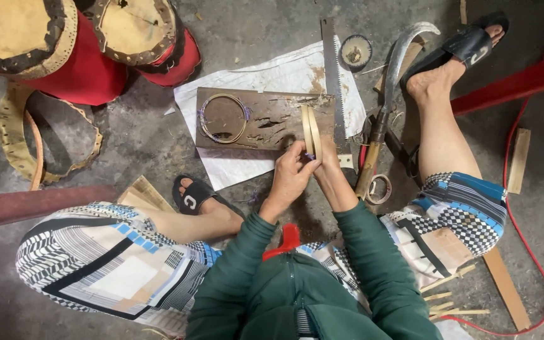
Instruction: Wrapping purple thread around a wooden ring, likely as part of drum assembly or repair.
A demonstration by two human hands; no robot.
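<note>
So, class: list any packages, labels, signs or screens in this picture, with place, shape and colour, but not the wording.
No packages, signs or screens are in view.
White logo mark on the black rubber sandal, on the foot at lower left of the board: small, curved.
White mark on the other black sandal, top right: small stripe-like shape on the strap.

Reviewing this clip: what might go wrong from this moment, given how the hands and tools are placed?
1. The thin bamboo ring is pinched only at its lower edge by the left hand and right hand; it may spring loose.
2. The saw lies right beside the hands; a slip might graze its teeth.
3. The sickle lies close to the bare right leg.
</note>
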